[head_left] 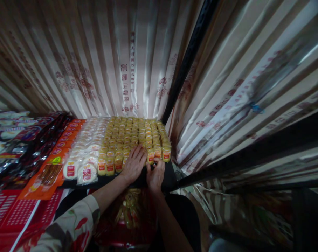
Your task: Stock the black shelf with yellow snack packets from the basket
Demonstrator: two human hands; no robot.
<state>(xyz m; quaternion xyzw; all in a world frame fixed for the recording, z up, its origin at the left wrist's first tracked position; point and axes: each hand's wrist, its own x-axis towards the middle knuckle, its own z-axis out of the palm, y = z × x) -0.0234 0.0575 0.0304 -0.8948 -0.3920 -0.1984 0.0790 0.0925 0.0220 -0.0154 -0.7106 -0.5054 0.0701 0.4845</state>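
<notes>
Rows of small yellow wrapped snack packs (pixel 118 162) with red labels cover the right part of the dark shelf (pixel 163 176). My left hand (pixel 134 161) lies over the front of these rows, its fingers stretched out on top of the packs. At the front edge, just right of it, my right hand (pixel 156 172) has bent fingers against the front packs. Whether a pack is between those fingers is hidden. White round wrapped snacks (pixel 87 172) with red labels stand in rows to the left of the yellow ones.
Orange packets (pixel 47 173) and dark packets (pixel 25 150) fill the shelf's left side. Under my arms, a red basket (pixel 113 232) holds more yellow packs; another red basket (pixel 30 213) sits left. A dark post (pixel 185 73) and pale printed curtains (pixel 145 45) enclose the back.
</notes>
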